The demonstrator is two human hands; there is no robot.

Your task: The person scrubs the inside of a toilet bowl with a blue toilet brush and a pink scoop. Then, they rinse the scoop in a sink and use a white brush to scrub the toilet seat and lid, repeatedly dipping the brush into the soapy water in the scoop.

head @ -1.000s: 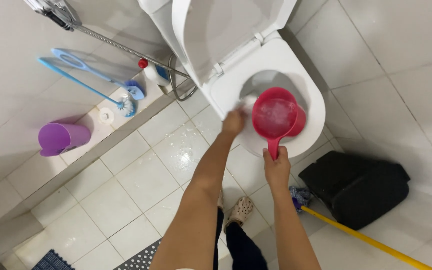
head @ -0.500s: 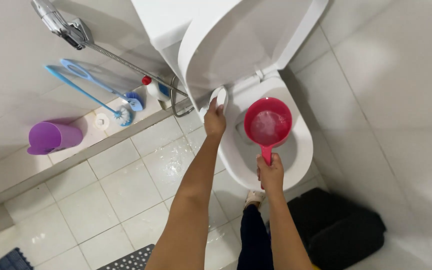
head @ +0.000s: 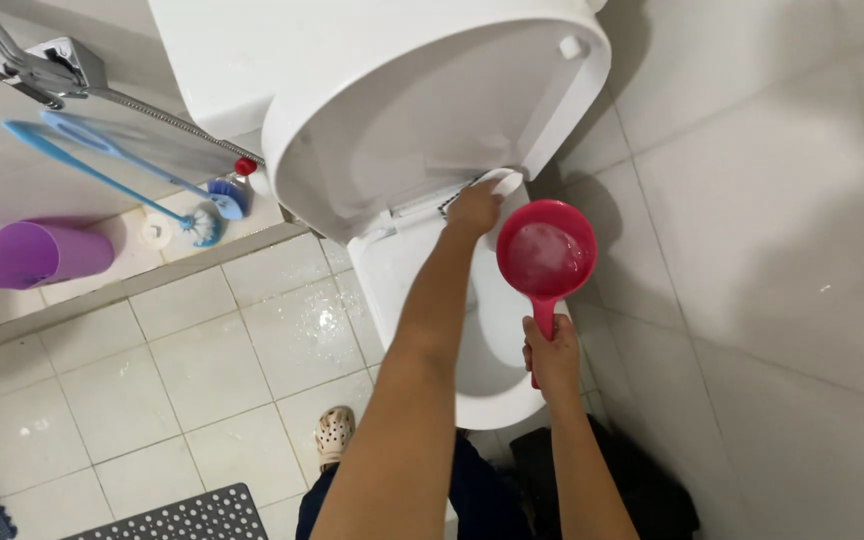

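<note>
I look down on a white toilet (head: 492, 395) whose seat and lid (head: 432, 110) are raised. My left hand (head: 475, 208) reaches to the back of the bowl by the hinge, fingers closed on a small white scrubbing pad (head: 500, 181). Above the bowl's right rim, my right hand (head: 552, 355) grips the handle of a red dipper (head: 544, 258), held level with foamy water in it.
A purple jug (head: 40, 253) lies on the raised ledge at left beside blue toilet brushes (head: 197, 222). A chrome spray hose (head: 47, 72) hangs on the wall. A black bag (head: 642, 480) sits by the toilet's base, a grey dotted mat (head: 177, 515) lies at bottom left.
My left hand has moved from the bowl's front rim up to the hinge area at the back. The dipper followed toward the back, and my view came closer to the toilet.
</note>
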